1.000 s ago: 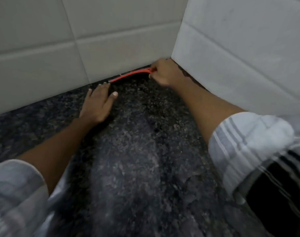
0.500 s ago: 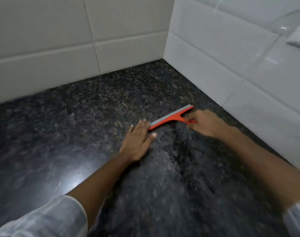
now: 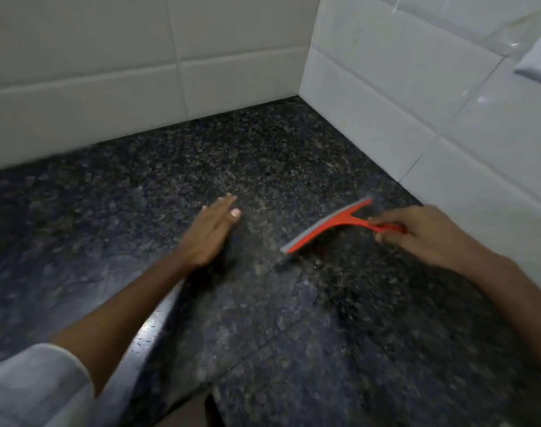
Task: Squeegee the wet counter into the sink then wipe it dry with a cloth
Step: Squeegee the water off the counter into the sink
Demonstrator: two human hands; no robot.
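My right hand has its grip closed round the handle of the red squeegee, blade angled on the dark speckled bench near the tiled wall. My left hand lies flat, fingers straight, holding nothing, just left of the blade.

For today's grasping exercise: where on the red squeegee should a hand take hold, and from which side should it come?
Grip the squeegee by its narrow handle, coming from the near right, opposite the blade. The handle juts from the middle of the long blade like a T's stem, so pull spreads evenly along the edge. The right hand is closed on it that way; the left hand lies open on the counter.
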